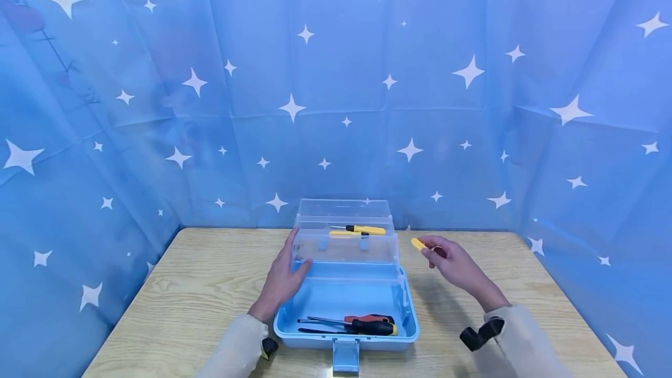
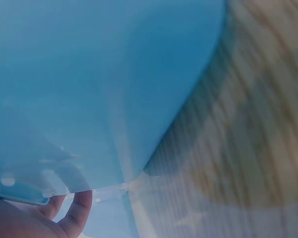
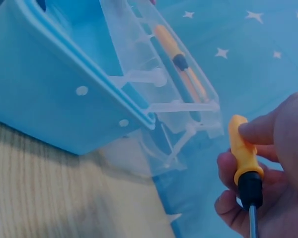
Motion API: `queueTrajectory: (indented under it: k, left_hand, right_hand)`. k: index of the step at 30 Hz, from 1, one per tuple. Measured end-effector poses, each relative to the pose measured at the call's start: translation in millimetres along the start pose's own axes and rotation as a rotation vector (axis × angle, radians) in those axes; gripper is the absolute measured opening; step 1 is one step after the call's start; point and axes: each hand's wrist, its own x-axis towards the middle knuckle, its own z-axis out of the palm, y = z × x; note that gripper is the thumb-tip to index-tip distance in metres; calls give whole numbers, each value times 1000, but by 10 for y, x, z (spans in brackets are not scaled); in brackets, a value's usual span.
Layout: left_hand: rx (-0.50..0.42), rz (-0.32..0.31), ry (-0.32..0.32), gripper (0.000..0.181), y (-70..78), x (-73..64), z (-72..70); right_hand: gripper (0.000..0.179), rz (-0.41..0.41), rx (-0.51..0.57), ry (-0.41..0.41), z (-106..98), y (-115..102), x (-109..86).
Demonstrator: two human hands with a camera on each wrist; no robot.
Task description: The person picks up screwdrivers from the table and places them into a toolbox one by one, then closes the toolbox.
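Note:
A light blue toolbox (image 1: 343,340) stands open, its clear plastic trays (image 1: 343,249) raised at the back. My left hand (image 1: 283,279) holds the left side of these trays, thumb in front; in the left wrist view its fingers (image 2: 82,213) curl at the box's edge. To the right of the box, my right hand (image 1: 454,261) pinches a screwdriver (image 3: 246,153) by its yellow handle, its black collar and metal shaft pointing down in the right wrist view. Two yellow-and-black screwdrivers (image 1: 370,230) lie in an upper tray.
In the box's bottom lie a black-handled screwdriver (image 1: 373,326), a red-handled tool (image 1: 362,318) and a dark thin tool (image 1: 317,330). A blue latch (image 1: 346,356) hangs at the front. Behind the wooden table (image 1: 210,284) hangs a blue star-patterned curtain (image 1: 336,74).

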Motion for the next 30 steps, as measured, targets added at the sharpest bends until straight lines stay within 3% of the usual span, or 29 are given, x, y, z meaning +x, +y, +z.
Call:
queueTrajectory:
  k: [30]
  left_hand:
    - [0,-20,0,77,21,-4,-1]
  right_hand:
    - [35,-66,-27,15,-38,-229,203]
